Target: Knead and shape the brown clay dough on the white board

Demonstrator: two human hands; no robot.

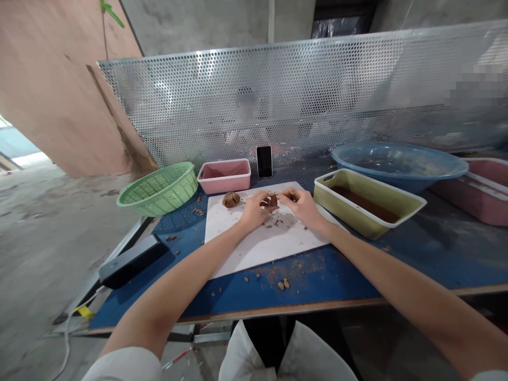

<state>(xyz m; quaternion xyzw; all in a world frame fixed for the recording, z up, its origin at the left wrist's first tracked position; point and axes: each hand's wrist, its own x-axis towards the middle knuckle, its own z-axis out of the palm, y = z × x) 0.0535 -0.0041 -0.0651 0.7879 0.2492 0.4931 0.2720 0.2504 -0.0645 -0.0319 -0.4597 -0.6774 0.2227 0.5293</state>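
Observation:
Over a white sheet (242, 251) on the table, my left hand (256, 209) is closed on a brown, hollow-looking shell piece (273, 201). Close to its right, my right hand (300, 204) has its fingers pinched together near that piece; whatever lies between those fingertips is too small to make out. A round brown lump (230, 199) with a dark crack rests on the sheet, left of my left hand. Small brown crumbs (278, 221) are scattered beneath both hands.
Behind the sheet are a green basket (159, 185), a pink bin (224, 182) and an upright phone (264, 161). To the right stand an olive bin (349, 219) with brown contents and a blue basin (397, 174). A dark box (133, 259) lies left; a perforated metal panel (293, 90) rises behind.

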